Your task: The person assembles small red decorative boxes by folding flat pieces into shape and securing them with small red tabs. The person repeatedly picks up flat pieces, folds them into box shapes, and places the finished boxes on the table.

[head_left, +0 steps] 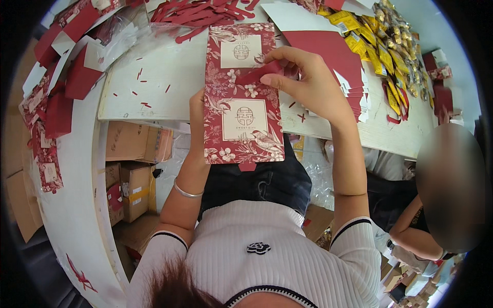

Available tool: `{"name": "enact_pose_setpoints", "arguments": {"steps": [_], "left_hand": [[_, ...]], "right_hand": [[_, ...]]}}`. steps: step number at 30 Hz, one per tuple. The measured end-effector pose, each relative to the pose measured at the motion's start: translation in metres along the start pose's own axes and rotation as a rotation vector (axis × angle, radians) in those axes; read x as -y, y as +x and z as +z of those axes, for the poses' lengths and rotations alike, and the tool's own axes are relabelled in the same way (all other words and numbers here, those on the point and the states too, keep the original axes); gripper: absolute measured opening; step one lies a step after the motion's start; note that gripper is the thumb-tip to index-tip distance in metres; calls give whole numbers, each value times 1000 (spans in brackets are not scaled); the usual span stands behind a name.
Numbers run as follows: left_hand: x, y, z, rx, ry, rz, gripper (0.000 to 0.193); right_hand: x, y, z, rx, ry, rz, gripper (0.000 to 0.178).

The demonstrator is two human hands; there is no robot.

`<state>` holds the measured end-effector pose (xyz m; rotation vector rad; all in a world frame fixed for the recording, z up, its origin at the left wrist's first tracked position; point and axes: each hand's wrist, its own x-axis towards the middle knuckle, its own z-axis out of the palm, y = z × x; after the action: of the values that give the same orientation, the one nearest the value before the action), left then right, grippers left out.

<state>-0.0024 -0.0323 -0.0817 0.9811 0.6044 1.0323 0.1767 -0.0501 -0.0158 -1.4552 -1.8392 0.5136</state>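
Observation:
My left hand (197,105) grips a long flat gift-box card (241,92) by its left edge; most of its fingers are hidden behind it. The card is red with pale flowers and birds and carries two cream panels. A small red tab sticks out at its lower end. Over the card's right side, my right hand (316,84) pinches a dark red paper strip (259,73) between thumb and forefinger. The strip lies across the middle of the card; whether it passes through the card I cannot tell.
Loose red strips (205,13) are heaped at the back. A stack of red cards (328,56) lies to the right, beside yellow packets (380,46). Folded red boxes (82,72) crowd the left. Cardboard boxes (136,187) stand under the table. Another person's arm (418,238) is at right.

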Motion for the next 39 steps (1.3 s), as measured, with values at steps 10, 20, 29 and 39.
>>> {"name": "enact_pose_setpoints", "arguments": {"steps": [10, 20, 29, 39], "left_hand": [[0, 1, -3, 51, -151, -229, 19], [0, -7, 8, -146, -351, -382, 21], [-29, -22, -23, 53, 540, -53, 31], [-74, -9, -13, 411, 441, 555, 27]], "right_hand": [[-4, 9, 20, 73, 143, -221, 17], [-10, 16, 17, 301, 687, -124, 17], [-9, 18, 21, 95, 749, -166, 15], [32, 8, 19, 39, 1572, 141, 23]]}}
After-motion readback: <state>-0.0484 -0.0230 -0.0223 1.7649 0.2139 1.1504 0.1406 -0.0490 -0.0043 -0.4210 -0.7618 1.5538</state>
